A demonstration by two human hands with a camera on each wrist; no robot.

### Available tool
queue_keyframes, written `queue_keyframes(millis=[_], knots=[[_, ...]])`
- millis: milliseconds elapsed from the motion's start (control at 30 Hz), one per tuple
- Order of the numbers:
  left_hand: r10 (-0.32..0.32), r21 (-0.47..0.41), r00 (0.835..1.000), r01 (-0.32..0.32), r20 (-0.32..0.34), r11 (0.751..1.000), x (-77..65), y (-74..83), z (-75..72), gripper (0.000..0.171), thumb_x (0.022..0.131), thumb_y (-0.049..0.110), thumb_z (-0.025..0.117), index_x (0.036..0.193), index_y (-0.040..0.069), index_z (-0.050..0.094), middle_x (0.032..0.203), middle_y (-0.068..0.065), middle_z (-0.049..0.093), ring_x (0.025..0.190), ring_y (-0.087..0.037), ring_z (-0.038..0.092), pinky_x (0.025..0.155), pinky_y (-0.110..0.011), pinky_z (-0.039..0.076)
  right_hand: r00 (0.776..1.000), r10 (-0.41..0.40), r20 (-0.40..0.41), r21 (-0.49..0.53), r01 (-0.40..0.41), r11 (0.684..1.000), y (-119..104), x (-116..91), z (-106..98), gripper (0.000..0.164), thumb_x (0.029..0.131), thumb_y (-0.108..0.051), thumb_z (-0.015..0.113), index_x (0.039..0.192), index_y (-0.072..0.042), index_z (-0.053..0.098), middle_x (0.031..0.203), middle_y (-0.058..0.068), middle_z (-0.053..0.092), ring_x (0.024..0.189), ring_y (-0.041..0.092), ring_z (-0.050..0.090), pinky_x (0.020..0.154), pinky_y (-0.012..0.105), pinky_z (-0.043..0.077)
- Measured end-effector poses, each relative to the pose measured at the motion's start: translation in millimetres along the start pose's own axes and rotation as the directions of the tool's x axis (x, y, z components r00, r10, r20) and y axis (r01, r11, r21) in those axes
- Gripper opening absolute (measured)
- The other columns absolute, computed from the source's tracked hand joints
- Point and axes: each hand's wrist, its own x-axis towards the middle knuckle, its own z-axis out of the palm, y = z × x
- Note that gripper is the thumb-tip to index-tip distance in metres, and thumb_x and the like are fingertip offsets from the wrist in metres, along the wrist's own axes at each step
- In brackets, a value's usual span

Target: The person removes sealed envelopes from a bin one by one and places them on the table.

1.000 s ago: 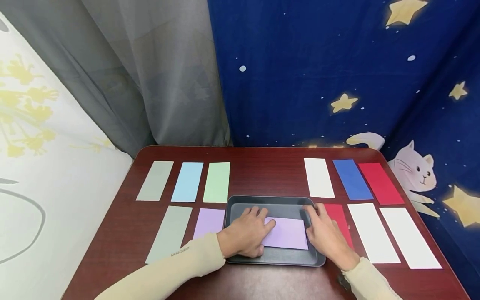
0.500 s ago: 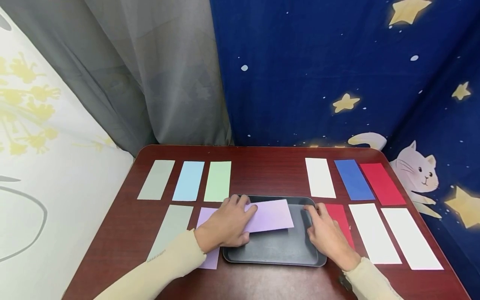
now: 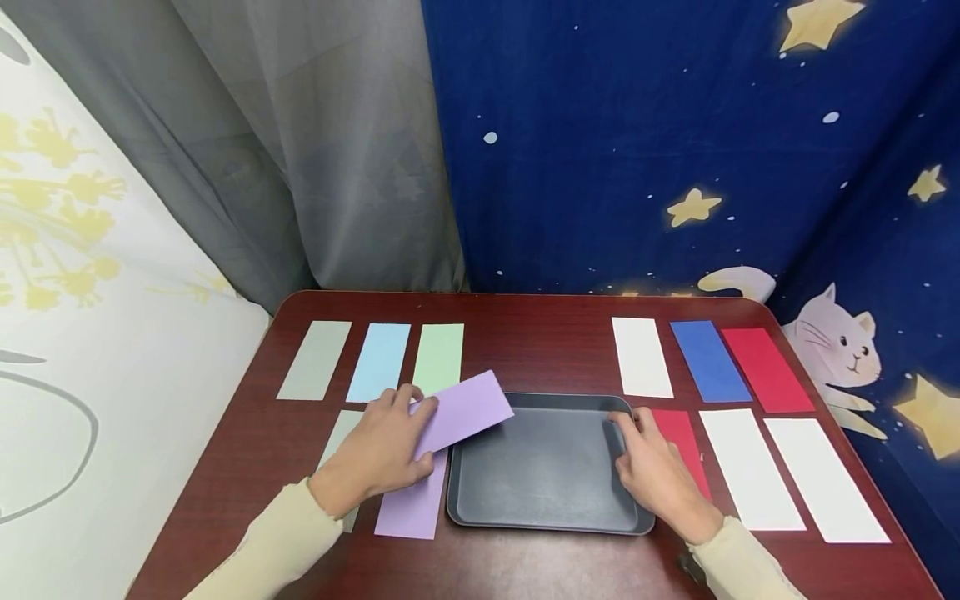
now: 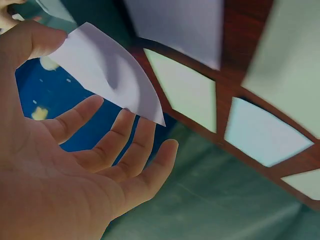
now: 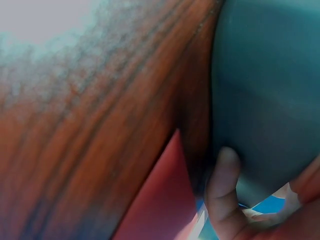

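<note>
My left hand (image 3: pixel 386 446) pinches a lilac paper rectangle (image 3: pixel 465 410) by its edge, thumb on one side and fingertips on the other. In the left wrist view this paper (image 4: pixel 110 70) bends slightly in the grip. It hangs over the left rim of a dark grey tray (image 3: pixel 551 467) and overlaps a second lilac rectangle (image 3: pixel 408 508) lying beside the tray. My right hand (image 3: pixel 656 471) holds the tray's right edge. Seen from the right wrist, a digit (image 5: pixel 225 185) presses against the tray wall (image 5: pixel 265 90), close to a red rectangle (image 5: pixel 160 195).
On the left of the dark red table (image 3: pixel 532 333) lie two grey-green rectangles, a light blue one (image 3: pixel 378 362) and a pale green one (image 3: pixel 438 357). White, blue (image 3: pixel 710 360) and red rectangles (image 3: pixel 767 368) lie in rows on the right. Curtains hang behind.
My left hand has lifted the lilac paper off the tray and carried it left, past the rim, tilting it. The right hand has stayed at the tray's right edge.
</note>
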Motion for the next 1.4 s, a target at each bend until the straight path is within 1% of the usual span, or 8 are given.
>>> queue_keyframes(millis=[133,333,567,700,833,1067,1267,1400], knots=[[-0.051,-0.005,0.997,0.051,-0.052,0.999,-18.0,-17.6,5.2,0.062,0.071,0.038,0.069,0.122,0.008,0.055,0.112,-0.016,0.053,0.089,-0.035,0.054,0.074,-0.05,0.046,1.0,0.0,-0.003,0.002,0.0,1.0,0,0,0,0.057,0.077,0.002,0.063,0.132,-0.01,0.054,0.112,0.01,0.045,0.044,0.008,0.036,0.043,0.024,0.036],[-0.154,-0.028,0.985,0.152,-0.073,0.988,-46.2,-41.1,10.8,0.059,0.07,0.037,0.069,0.118,0.005,0.057,0.11,-0.021,0.055,0.087,-0.038,0.055,0.067,-0.052,0.048,1.0,-0.003,0.0,0.0,0.003,1.0,0,0,0,0.056,0.077,0.001,0.063,0.132,-0.009,0.054,0.113,0.012,0.045,0.045,0.008,0.037,0.043,0.023,0.036],[-0.312,-0.081,0.946,0.306,-0.083,0.949,-81.0,-65.8,10.7,0.065,0.069,0.034,0.073,0.121,0.001,0.055,0.11,-0.027,0.053,0.088,-0.046,0.056,0.068,-0.059,0.045,1.0,0.012,0.017,0.0,-0.012,1.0,-1,0,0,0.056,0.078,0.001,0.063,0.132,-0.01,0.054,0.113,0.011,0.045,0.045,0.008,0.037,0.043,0.024,0.036],[-0.393,-0.089,0.918,0.388,-0.057,0.917,-100.8,-78.8,12.2,0.067,0.07,0.035,0.074,0.124,0.0,0.052,0.109,-0.031,0.051,0.087,-0.049,0.055,0.067,-0.061,0.045,1.0,0.009,0.014,-0.003,-0.009,1.0,-1,0,0,0.056,0.078,0.001,0.063,0.132,-0.01,0.054,0.11,0.009,0.045,0.044,0.008,0.036,0.043,0.024,0.036],[-0.471,-0.098,0.882,0.466,-0.027,0.879,-121.2,-89.3,13.4,0.068,0.071,0.035,0.073,0.124,0.0,0.05,0.11,-0.034,0.05,0.085,-0.051,0.053,0.064,-0.061,0.044,1.0,0.002,0.005,-0.005,-0.002,1.0,0,-1,2,0.056,0.077,0.001,0.063,0.131,-0.01,0.054,0.107,0.008,0.045,0.043,0.008,0.035,0.042,0.023,0.035],[-0.587,-0.101,0.808,0.589,0.05,0.802,-150.5,-98.2,14.4,0.068,0.072,0.036,0.072,0.121,-0.004,0.047,0.106,-0.038,0.045,0.083,-0.056,0.049,0.063,-0.062,0.041,1.0,-0.007,-0.003,-0.006,0.007,1.0,0,0,2,0.056,0.077,0.002,0.063,0.131,-0.01,0.054,0.109,0.01,0.045,0.044,0.008,0.035,0.042,0.023,0.036],[-0.663,-0.077,0.734,0.677,0.149,0.732,-161.1,-102.8,15.7,0.073,0.079,0.044,0.07,0.123,-0.006,0.041,0.107,-0.04,0.041,0.091,-0.062,0.046,0.068,-0.064,0.04,1.0,-0.005,-0.003,-0.004,0.005,1.0,0,0,1,0.056,0.077,0.001,0.063,0.131,-0.009,0.054,0.111,0.011,0.045,0.046,0.008,0.037,0.043,0.023,0.036],[-0.688,-0.063,0.705,0.705,0.173,0.706,-163.2,-104.1,17.2,0.075,0.079,0.047,0.07,0.121,-0.007,0.039,0.107,-0.041,0.04,0.092,-0.063,0.044,0.066,-0.065,0.039,1.0,0.0,0.001,-0.004,0.0,1.0,0,-1,1,0.056,0.077,0.001,0.063,0.131,-0.01,0.054,0.109,0.009,0.045,0.045,0.008,0.036,0.042,0.023,0.036]])
